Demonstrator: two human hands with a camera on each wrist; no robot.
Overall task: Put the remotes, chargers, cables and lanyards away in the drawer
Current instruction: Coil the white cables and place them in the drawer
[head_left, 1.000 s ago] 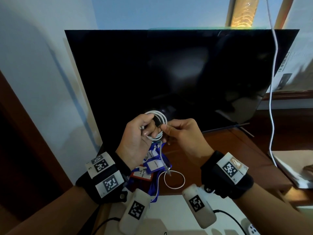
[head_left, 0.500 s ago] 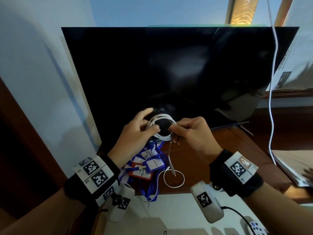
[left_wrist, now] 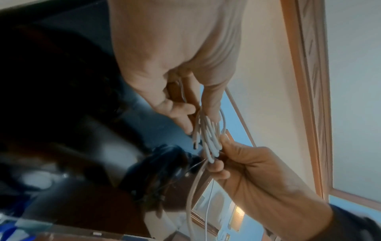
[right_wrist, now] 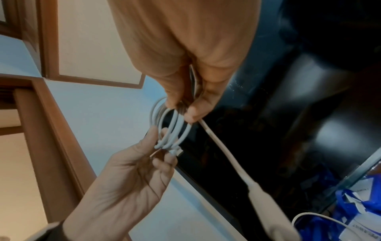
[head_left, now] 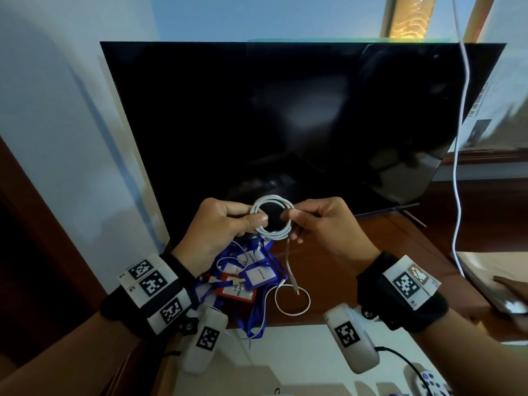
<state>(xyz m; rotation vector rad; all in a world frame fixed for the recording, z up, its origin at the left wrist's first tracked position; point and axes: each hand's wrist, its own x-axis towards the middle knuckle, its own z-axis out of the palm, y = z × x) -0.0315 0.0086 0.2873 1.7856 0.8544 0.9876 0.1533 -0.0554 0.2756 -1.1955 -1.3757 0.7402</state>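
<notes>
A white cable coil [head_left: 273,221] hangs in the air before the TV, pinched on both sides. My left hand [head_left: 255,214] grips its left edge with thumb and fingers. My right hand [head_left: 290,215] pinches the right edge. The coil's loose tail [head_left: 289,264] drops toward the cabinet, ending in a plug. In the left wrist view the coil [left_wrist: 208,138] sits edge-on between both hands. In the right wrist view the coil [right_wrist: 171,130] and its tail [right_wrist: 226,154] show clearly. Blue and red lanyards [head_left: 248,278] lie piled below, with a second white cable [head_left: 291,302] beside them.
A large dark TV [head_left: 285,124] stands on the brown wooden cabinet top [head_left: 400,252]. Another white cord [head_left: 460,138] hangs down at the right. A white surface [head_left: 271,361] lies at the near edge, with a white remote [head_left: 428,381] at the bottom right.
The coil has turned from round my left fingers to face me flat. My left hand regripped its left rim and my right hand shifted to the right rim.
</notes>
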